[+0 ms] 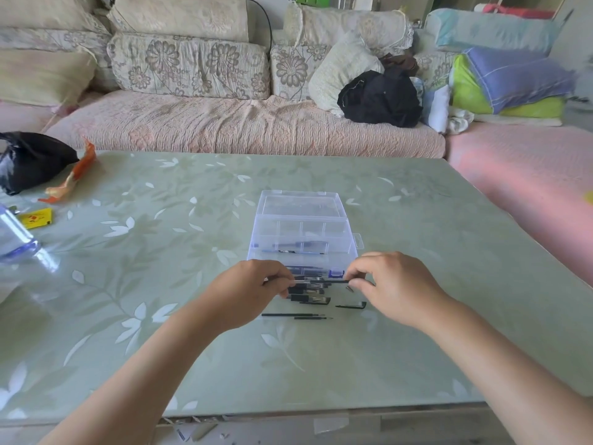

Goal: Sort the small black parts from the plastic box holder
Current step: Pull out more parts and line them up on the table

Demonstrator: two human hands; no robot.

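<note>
Both hands are down at the near edge of the box [301, 232], which sits in the middle of the table [160, 252]. The left hand [253, 290] and the right hand [394, 284] each pinch one end of a thin black strip [321, 281] with curled fingers, holding it level just above the tabletop. The left has the left end and the right has the right end.

The box is clear plastic and open, its lid [300, 203] folded back on the far side. Its far row is divided into small compartments. In a longer one nearer the person lies a dark tool [301, 245], and there are more dark pieces beneath it that I can't make out through the plastic. A blue latch [336, 273] shows at the box's near right corner.

Just under the strip, a little pile [309, 298] of black parts lies on the table, touching or nearly touching the left fingers. To its right is a hooked part [351, 305], lying apart. Nearer still are two thin rods [288, 315], side by side, the longer one on the left.

Far left on the table there's a black bag [29, 159], an orange wrapper [70, 178] beside it, a yellow packet [35, 218] and a clear bottle [16, 239]. Beyond the table runs a sofa [224, 123] with black clothes [380, 97] heaped on it.
</note>
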